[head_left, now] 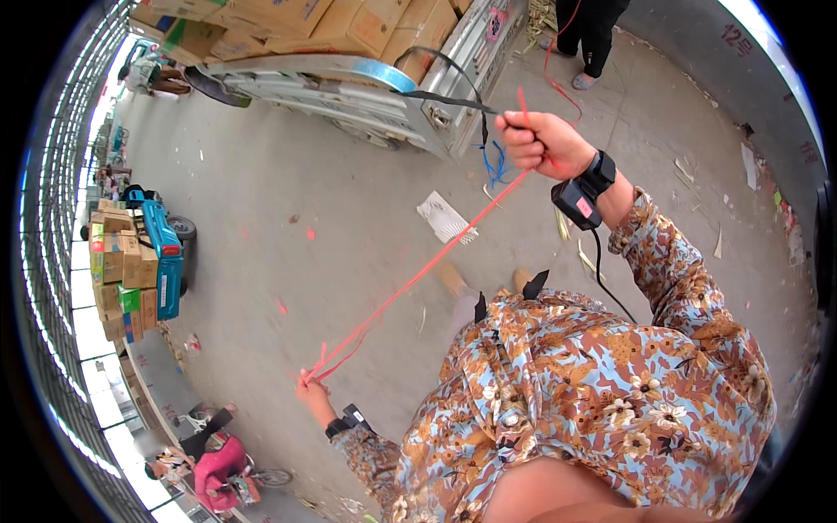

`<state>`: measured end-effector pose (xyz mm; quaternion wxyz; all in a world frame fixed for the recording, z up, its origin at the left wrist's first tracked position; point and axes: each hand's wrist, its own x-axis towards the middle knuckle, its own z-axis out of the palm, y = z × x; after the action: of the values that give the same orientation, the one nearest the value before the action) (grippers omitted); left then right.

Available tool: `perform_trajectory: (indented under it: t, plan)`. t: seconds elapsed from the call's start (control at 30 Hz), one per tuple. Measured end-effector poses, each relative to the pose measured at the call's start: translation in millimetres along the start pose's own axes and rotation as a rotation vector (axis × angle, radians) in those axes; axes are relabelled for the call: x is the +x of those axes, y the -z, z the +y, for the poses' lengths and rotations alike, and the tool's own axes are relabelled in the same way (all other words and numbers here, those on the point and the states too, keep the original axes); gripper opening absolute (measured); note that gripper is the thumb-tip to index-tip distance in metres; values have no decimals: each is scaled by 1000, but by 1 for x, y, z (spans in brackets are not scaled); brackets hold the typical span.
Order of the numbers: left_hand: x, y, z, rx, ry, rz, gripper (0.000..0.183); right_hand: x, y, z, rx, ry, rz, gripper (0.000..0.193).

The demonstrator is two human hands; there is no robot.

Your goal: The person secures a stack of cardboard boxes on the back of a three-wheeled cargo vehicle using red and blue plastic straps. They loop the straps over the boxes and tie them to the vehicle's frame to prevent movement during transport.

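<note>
A thin red plastic string (432, 266) stretches tightly on a slant between my two hands. My right hand (547, 144), raised at the upper right, is closed round one part of it, and a short piece sticks up above the fist. My left hand (311, 392), low at the left, pinches the other part, where a loop and a loose strand hang. A black strap (445, 98) runs from the truck up to my right fingers; whether they grip it too I cannot tell. Both my wrists carry black bands, the right one with a boxy device (577, 205) and a cable.
A silver truck (349, 78) loaded with cardboard boxes (349, 26) stands ahead. Blue string (495, 166) hangs by its corner. A person in black trousers (597, 39) stands beyond. At left are a teal cargo tricycle (164, 261) with boxes and a person in pink (218, 471).
</note>
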<state>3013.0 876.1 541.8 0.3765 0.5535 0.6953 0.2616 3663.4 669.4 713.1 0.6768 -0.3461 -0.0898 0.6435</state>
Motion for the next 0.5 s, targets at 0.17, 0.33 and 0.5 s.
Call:
perform_trajectory:
  t: [0.17,0.33,0.5]
  plan:
    - [-46,5,119,-53,-158,51,32,-33,-8,-55,-39,119,4,23]
    - [-62,0,169,227,-327,-158,24,-47,-30,-50,-484,156,29,28]
    - [-39,-39,212,541,-642,-457,33,-22,-50,18,-912,-8,-140,32]
